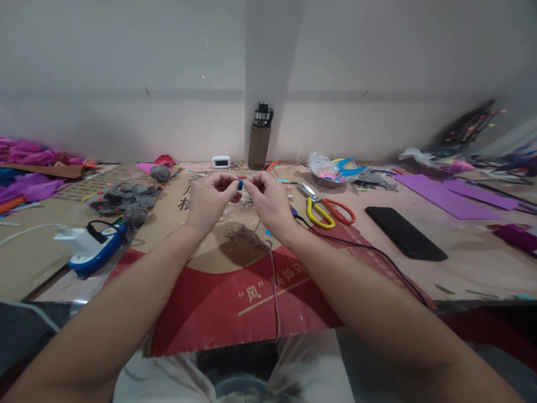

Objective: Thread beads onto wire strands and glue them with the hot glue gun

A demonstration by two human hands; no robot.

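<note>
Both my hands meet above the cardboard sheet [201, 302], fingertips nearly touching. Between them is a small dark blue piece [240, 184], too small to tell its kind. My left hand [213, 198] pinches it from the left, thumb and forefinger closed. From the other side, my right hand [269, 200] pinches it with thumb and fingertips. Below the hands, a loose tangle of thin grey yarn [249, 236] lies on the cardboard, and one strand trails to the front edge. Scissors with one yellow and one red handle [321, 208] lie right of my right hand.
A black phone [405, 232] lies at the right, near purple sheets [453, 198]. Behind stand a bottle [259, 140] and a small white clock [221, 162]. Grey yarn balls [135, 215] and a blue power strip [98, 252] are at left. A black cable [361, 244] crosses the right side.
</note>
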